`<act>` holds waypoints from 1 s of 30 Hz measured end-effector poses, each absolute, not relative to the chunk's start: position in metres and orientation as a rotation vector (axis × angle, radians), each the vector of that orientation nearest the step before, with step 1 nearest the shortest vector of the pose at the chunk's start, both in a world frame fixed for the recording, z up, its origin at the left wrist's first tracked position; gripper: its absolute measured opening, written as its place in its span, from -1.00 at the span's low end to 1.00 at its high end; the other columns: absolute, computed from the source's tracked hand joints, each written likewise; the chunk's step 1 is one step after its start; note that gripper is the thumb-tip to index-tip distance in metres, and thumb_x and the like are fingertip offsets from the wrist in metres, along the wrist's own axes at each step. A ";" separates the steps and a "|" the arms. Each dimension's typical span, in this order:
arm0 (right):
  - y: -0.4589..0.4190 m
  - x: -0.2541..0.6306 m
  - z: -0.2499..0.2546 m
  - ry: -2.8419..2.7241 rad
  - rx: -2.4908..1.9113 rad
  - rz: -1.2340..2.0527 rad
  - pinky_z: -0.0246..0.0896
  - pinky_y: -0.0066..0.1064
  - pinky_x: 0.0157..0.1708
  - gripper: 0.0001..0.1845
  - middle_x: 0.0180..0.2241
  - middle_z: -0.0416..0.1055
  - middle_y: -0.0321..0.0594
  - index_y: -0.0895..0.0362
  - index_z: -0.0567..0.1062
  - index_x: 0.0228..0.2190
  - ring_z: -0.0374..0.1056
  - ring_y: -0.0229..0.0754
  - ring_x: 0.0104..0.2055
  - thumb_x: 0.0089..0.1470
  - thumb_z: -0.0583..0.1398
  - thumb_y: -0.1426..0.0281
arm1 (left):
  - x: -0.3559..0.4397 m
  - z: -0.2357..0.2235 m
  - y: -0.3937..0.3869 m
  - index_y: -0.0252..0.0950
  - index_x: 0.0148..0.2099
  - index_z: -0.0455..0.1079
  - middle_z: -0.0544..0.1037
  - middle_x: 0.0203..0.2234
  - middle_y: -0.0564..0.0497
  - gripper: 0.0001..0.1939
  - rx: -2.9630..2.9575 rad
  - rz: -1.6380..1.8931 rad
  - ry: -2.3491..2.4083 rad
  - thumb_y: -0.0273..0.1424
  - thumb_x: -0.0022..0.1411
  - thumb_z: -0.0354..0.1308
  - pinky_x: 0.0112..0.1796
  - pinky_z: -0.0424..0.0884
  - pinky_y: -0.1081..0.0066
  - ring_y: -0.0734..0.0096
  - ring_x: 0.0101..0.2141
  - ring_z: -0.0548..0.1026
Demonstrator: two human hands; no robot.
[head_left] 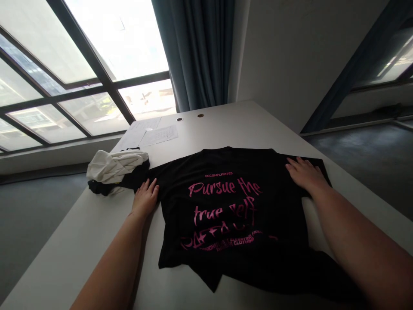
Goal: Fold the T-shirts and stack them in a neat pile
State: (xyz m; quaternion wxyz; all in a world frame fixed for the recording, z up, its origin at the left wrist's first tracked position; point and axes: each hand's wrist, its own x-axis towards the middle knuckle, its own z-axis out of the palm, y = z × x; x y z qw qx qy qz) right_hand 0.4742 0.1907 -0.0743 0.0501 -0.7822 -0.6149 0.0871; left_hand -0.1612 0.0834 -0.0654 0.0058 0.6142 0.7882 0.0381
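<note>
A black T-shirt (232, 211) with pink lettering lies spread over the white table, its neckline toward the far side. Its lower part is rumpled, and the hem is uneven. My left hand (145, 199) rests flat on the left sleeve, fingers stretched out. On the right sleeve lies my right hand (305, 174), palm down with the fingers extended. Neither hand grips the cloth. Beside the left sleeve sits a crumpled heap of white and black clothing (112, 168), touching or close to the shirt.
Sheets of paper (159, 135) lie at the far left of the white table (222, 129), near two round cable holes (180, 119). A blue-grey curtain (200, 56) hangs beyond, with windows at the left and a wall (290, 56) at the right.
</note>
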 end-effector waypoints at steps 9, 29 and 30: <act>0.175 0.493 -0.071 -1.765 -2.501 0.156 -0.18 0.15 0.40 -0.20 0.50 -0.09 0.07 0.15 0.16 0.44 -0.12 0.18 0.51 0.39 -0.21 -0.01 | -0.159 -0.050 0.079 -0.26 0.38 0.36 0.25 0.38 -0.32 -0.36 1.632 0.281 2.836 -0.06 0.41 -0.01 0.21 0.30 -0.14 -0.23 0.31 0.26; 0.173 0.488 -0.071 -1.742 -2.448 0.154 -0.17 0.19 0.40 -0.21 0.49 -0.07 0.12 0.16 0.20 0.42 -0.11 0.22 0.50 0.39 -0.19 0.00 | -0.177 -0.048 0.086 -0.34 0.32 0.34 0.44 0.19 -0.26 -0.47 1.668 0.966 2.543 -0.29 0.37 0.07 0.25 0.33 0.19 0.07 0.23 0.40; 0.173 0.489 -0.072 -1.738 -2.456 0.154 -0.17 0.19 0.40 -0.22 0.49 -0.07 0.11 0.15 0.20 0.42 -0.11 0.21 0.50 0.39 -0.19 0.01 | -0.179 -0.048 0.086 -0.34 0.32 0.34 0.48 0.17 -0.25 -0.47 1.634 1.002 2.531 -0.29 0.37 0.08 0.24 0.34 0.18 0.06 0.22 0.43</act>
